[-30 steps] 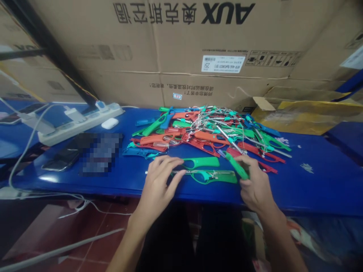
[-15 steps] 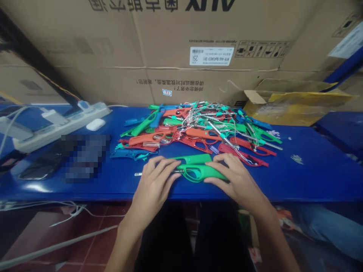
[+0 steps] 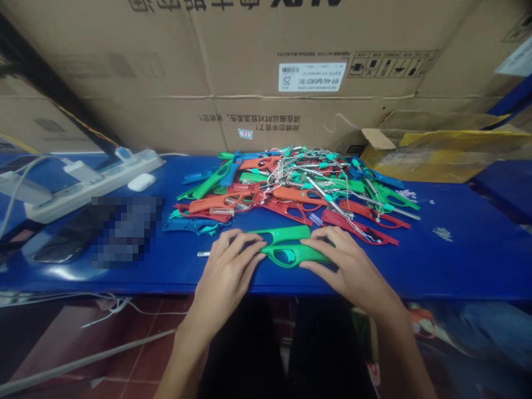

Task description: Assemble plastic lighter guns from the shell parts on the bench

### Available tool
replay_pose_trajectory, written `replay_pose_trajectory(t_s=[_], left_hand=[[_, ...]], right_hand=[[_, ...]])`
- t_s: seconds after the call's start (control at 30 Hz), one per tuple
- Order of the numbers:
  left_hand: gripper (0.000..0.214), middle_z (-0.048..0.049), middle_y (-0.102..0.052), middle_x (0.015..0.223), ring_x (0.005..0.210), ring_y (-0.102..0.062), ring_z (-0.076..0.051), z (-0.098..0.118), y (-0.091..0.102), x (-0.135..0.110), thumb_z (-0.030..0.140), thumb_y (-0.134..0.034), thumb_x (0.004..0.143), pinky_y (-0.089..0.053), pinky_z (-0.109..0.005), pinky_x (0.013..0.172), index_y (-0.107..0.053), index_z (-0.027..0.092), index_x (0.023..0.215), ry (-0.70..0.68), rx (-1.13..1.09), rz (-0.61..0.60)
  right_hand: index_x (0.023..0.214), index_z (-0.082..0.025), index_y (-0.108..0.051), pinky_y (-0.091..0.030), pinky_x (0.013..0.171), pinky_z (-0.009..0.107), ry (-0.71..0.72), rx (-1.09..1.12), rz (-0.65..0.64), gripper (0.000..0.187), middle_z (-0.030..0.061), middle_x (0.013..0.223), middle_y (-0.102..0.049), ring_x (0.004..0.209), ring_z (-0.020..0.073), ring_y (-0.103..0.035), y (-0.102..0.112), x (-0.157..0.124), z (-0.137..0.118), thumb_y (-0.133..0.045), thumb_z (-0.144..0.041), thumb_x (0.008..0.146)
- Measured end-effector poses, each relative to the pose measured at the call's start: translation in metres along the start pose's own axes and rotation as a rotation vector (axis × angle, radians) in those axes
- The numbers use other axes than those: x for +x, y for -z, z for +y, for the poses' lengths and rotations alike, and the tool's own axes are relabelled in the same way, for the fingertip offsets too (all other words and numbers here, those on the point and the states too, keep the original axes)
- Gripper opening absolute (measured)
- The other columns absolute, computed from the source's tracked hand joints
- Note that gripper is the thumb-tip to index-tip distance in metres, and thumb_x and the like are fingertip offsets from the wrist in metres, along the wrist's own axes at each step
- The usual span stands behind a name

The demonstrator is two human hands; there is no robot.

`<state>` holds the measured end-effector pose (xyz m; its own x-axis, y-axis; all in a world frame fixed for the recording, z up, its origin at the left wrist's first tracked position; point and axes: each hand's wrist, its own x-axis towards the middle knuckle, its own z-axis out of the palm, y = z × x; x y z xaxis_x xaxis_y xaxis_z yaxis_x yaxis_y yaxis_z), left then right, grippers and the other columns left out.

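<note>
A green plastic lighter shell lies on the blue table near its front edge, a thin metal rod sticking out at its left end. My left hand presses on the shell's left end with fingers curled down. My right hand lies over its right end, fingers flat on the plastic. A second green shell half sits just behind it. Behind both spreads a pile of red, green and blue lighter shells and metal rods.
A white power strip with plugs and a small white earbud case lie at the back left. A dark phone rests on the left. Large cardboard boxes wall the back; an open box with yellow plastic stands at the right.
A second ago my right hand held a green piece above the open shell; it has since been laid onto the shell. Both hands now press on the closed shell.
</note>
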<state>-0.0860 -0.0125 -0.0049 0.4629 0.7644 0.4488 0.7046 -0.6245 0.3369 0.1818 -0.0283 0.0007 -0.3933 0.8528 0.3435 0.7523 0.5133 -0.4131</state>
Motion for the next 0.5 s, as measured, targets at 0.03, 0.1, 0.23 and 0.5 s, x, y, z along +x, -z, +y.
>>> replay_pose_trajectory(t_s=[0.03, 0.1, 0.23, 0.5], left_hand=[[0.021, -0.0051, -0.069, 0.125, 0.119, -0.050, -0.026, 0.0002, 0.0000, -0.0001, 0.022, -0.059, 0.102, -0.046, -0.047, 0.102, -0.067, 0.022, 0.121, 0.001, 0.001, 0.001], [0.021, -0.0052, -0.069, 0.125, 0.119, -0.050, -0.027, 0.0006, 0.0001, -0.0002, 0.022, -0.059, 0.102, -0.046, -0.047, 0.102, -0.068, 0.022, 0.121, 0.008, 0.000, 0.007], [0.020, -0.0052, -0.070, 0.123, 0.118, -0.051, -0.026, 0.0012, 0.0002, -0.0005, 0.022, -0.060, 0.101, -0.047, -0.047, 0.102, -0.068, 0.022, 0.119, 0.020, -0.009, 0.019], [0.026, -0.0060, -0.069, 0.126, 0.120, -0.052, -0.028, 0.0023, 0.0005, -0.0007, 0.025, -0.061, 0.101, -0.047, -0.048, 0.101, -0.068, 0.023, 0.126, 0.024, 0.013, 0.033]], right_hand=[[0.124, -0.023, -0.066, -0.049, 0.098, 0.041, -0.001, 0.003, -0.004, 0.030, 0.0079, 0.121, -0.063, 0.112, 0.0241, -0.060, 0.0001, 0.0005, -0.0002, -0.064, -0.040, 0.099], [0.123, -0.024, -0.065, -0.049, 0.098, 0.041, 0.003, 0.010, -0.007, 0.030, 0.0069, 0.120, -0.065, 0.111, 0.0238, -0.061, 0.0005, 0.0013, -0.0004, -0.064, -0.041, 0.099], [0.123, -0.025, -0.065, -0.048, 0.099, 0.042, 0.007, 0.028, 0.002, 0.028, 0.0054, 0.119, -0.068, 0.110, 0.0231, -0.063, 0.0009, 0.0012, 0.0002, -0.063, -0.040, 0.099], [0.123, -0.025, -0.068, -0.050, 0.099, 0.043, -0.001, 0.013, -0.002, 0.030, 0.0072, 0.121, -0.068, 0.113, 0.0247, -0.063, -0.0028, 0.0007, 0.0039, -0.060, -0.042, 0.100]])
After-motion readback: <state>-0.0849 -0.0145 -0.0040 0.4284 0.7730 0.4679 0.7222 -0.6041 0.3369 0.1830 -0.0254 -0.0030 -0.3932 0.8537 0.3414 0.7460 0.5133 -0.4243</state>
